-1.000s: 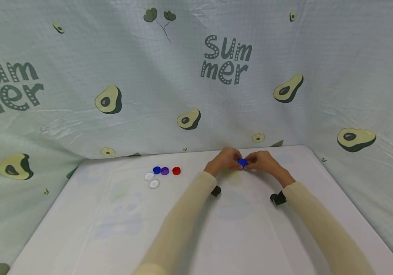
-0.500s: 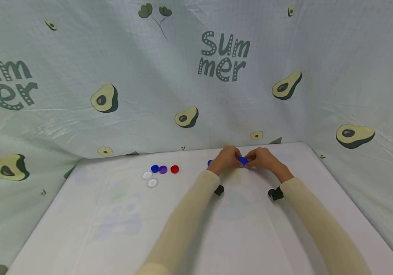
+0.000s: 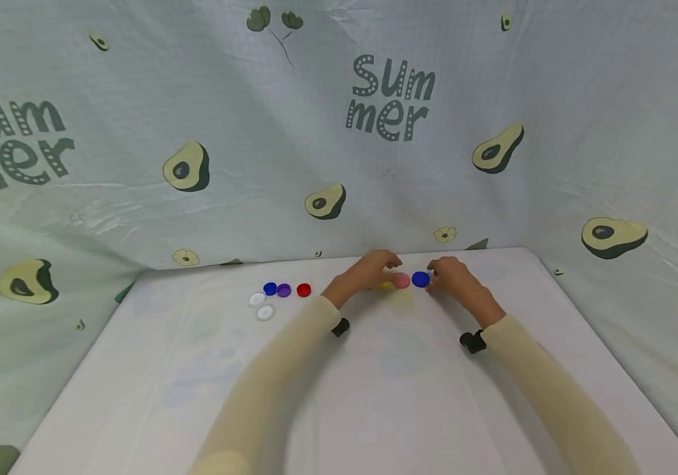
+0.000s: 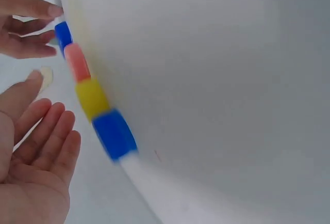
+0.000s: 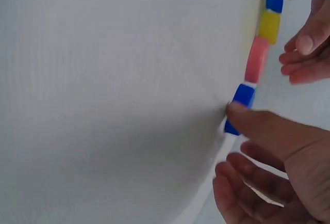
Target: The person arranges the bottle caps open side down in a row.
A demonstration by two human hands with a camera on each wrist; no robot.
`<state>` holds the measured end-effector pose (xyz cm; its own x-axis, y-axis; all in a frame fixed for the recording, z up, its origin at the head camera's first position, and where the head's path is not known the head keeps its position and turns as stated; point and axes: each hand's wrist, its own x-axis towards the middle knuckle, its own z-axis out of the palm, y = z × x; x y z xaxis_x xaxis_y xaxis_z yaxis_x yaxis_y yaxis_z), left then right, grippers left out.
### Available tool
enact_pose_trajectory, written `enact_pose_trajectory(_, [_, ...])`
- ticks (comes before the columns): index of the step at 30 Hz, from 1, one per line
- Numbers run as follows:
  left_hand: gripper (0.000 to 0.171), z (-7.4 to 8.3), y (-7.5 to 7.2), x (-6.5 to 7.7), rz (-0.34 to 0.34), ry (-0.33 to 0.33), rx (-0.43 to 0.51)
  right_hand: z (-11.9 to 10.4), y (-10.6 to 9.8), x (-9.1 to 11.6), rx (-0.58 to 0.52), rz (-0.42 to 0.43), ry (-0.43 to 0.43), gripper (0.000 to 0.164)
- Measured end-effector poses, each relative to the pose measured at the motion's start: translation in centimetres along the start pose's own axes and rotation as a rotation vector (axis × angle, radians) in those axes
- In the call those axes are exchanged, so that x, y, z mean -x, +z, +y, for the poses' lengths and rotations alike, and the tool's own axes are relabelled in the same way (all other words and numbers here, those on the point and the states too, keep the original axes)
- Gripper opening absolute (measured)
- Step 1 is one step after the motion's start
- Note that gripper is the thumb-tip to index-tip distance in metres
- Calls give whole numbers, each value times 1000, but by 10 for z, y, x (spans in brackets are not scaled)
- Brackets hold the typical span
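Note:
Near the table's back edge, plastic caps stand in a row: a blue cap (image 3: 420,279) at the right end, then a pink cap (image 3: 401,281), a yellow cap (image 4: 93,99) and another blue cap (image 4: 114,135), which my left hand hides in the head view. The left hand (image 3: 369,270) hovers beside the pink and yellow caps, its fingers relaxed and holding nothing. My right hand (image 3: 453,277) is at the right-end blue cap with fingers loosely bent and spread; its thumb (image 5: 240,108) overlaps that cap in the right wrist view.
Farther left lie a blue cap (image 3: 270,289), a purple cap (image 3: 283,290), a red cap (image 3: 304,290) and two white caps (image 3: 258,300). A printed cloth (image 3: 244,145) hangs right behind the white table (image 3: 374,409). Black wrist cameras (image 3: 473,342) stick out below both sleeves.
Both hands were at the right-end blue cap. The left hand has let go and moved left, baring the pink and yellow caps. The right hand's fingers have loosened from the blue cap.

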<state>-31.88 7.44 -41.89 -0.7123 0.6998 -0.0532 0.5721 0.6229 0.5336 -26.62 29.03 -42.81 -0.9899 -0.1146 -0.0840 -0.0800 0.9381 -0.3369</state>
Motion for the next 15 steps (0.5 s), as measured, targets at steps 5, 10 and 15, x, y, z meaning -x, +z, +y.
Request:
enact_pose_trajectory(5, [36, -18, -19, 41, 67, 44, -39, -27, 2, 15, 60, 137, -54, 51])
enact_pose_trajectory(10, [36, -41, -38, 82, 122, 52, -10, -61, 6, 16, -51, 133, -170, 40])
enact_pose_trajectory(15, [38, -70, -56, 119, 166, 6, 17, -96, 18, 10, -167, 82, -274, 35])
